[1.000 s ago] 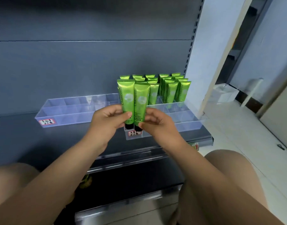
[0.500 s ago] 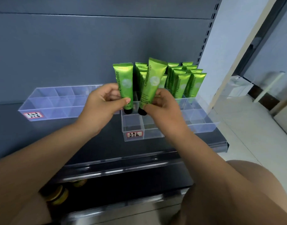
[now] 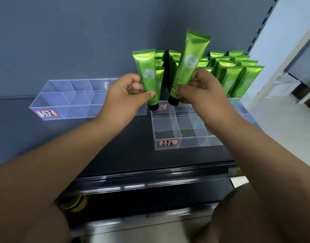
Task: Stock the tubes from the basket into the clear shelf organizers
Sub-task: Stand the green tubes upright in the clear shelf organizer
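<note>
Here, left hand [image 3: 126, 95] pinching upright tube [image 3: 148, 71], right hand [image 3: 203, 92] pinching tilted tube [image 3: 189, 58], organizer [image 3: 194, 143] part-stocked.

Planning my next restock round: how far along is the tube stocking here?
Done: stocked tubes stand in rows at the back right of the shelf. In hand: the left hand pinches one green tube, the right hand a second tube, caps down. Left: the near organizer and the left organizer show no tubes.

Both bare forearms extended forward. Left hand [image 3: 126, 95] raised, fingers curled, green tube [image 3: 148, 74] pinched between thumb and fingers, held upright. Right hand [image 3: 205, 92] held alongside, second tube [image 3: 188, 64] pinched low, tilted rightward.
</note>
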A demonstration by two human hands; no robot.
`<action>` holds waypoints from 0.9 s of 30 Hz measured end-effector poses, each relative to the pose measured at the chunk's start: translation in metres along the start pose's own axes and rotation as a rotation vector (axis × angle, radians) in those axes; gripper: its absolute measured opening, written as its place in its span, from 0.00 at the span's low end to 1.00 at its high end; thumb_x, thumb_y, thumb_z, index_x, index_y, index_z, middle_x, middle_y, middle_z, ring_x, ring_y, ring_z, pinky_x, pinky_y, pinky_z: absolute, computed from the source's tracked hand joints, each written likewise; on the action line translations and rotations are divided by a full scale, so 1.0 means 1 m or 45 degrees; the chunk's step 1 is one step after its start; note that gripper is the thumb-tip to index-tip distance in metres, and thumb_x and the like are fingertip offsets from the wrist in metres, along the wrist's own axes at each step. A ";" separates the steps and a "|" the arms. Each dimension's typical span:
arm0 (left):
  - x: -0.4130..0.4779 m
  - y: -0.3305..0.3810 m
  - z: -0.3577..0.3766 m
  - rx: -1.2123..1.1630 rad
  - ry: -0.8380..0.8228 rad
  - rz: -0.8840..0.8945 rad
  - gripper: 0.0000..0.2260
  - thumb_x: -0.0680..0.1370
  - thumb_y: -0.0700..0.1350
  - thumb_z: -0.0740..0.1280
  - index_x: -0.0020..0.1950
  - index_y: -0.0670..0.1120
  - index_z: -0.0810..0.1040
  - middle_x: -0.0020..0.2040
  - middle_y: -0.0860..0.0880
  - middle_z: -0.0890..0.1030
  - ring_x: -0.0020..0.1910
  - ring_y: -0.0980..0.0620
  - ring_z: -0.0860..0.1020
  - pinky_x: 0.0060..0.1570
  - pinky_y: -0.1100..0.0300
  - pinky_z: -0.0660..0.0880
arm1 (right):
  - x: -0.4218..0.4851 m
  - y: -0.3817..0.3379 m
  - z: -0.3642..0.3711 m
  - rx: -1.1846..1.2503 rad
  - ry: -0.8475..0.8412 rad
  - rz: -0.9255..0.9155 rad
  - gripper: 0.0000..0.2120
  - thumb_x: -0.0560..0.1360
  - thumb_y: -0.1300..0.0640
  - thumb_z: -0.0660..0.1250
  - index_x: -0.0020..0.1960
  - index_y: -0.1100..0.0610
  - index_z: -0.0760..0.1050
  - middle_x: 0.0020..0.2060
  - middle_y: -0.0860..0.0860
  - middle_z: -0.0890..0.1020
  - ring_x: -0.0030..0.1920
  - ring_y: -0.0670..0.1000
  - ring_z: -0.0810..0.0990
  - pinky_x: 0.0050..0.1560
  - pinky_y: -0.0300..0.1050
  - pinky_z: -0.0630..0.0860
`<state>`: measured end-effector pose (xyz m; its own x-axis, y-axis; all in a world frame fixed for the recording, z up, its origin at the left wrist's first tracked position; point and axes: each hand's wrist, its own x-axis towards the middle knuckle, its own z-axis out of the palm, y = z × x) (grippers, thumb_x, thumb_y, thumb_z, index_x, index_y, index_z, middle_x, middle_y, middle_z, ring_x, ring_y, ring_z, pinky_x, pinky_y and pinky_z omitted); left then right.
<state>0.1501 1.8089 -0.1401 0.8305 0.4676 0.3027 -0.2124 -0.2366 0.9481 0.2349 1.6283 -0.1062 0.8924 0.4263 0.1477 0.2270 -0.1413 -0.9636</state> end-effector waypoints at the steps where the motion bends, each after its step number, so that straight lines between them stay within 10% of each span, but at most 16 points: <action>1: 0.000 -0.001 0.001 -0.005 -0.009 0.004 0.10 0.74 0.34 0.76 0.49 0.47 0.80 0.45 0.47 0.86 0.47 0.50 0.85 0.56 0.52 0.81 | 0.000 0.001 0.000 -0.010 0.014 0.004 0.13 0.69 0.61 0.72 0.52 0.63 0.74 0.46 0.66 0.81 0.42 0.57 0.80 0.50 0.69 0.77; 20: -0.006 -0.029 0.018 0.514 -0.006 0.109 0.11 0.72 0.41 0.79 0.49 0.48 0.81 0.47 0.47 0.81 0.45 0.50 0.81 0.49 0.61 0.78 | -0.002 0.025 -0.017 -0.209 0.151 -0.065 0.11 0.71 0.59 0.74 0.42 0.55 0.71 0.35 0.46 0.73 0.37 0.48 0.72 0.41 0.44 0.71; 27: -0.003 -0.031 0.022 0.596 0.032 0.091 0.11 0.70 0.41 0.79 0.42 0.47 0.77 0.39 0.53 0.77 0.43 0.49 0.79 0.48 0.48 0.79 | 0.001 0.031 -0.020 -0.367 0.140 -0.076 0.15 0.72 0.59 0.76 0.36 0.55 0.70 0.31 0.45 0.73 0.31 0.43 0.70 0.32 0.36 0.67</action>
<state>0.1659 1.7960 -0.1728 0.8084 0.4554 0.3730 -0.0083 -0.6247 0.7808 0.2505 1.6065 -0.1320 0.9075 0.3444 0.2404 0.3672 -0.3730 -0.8521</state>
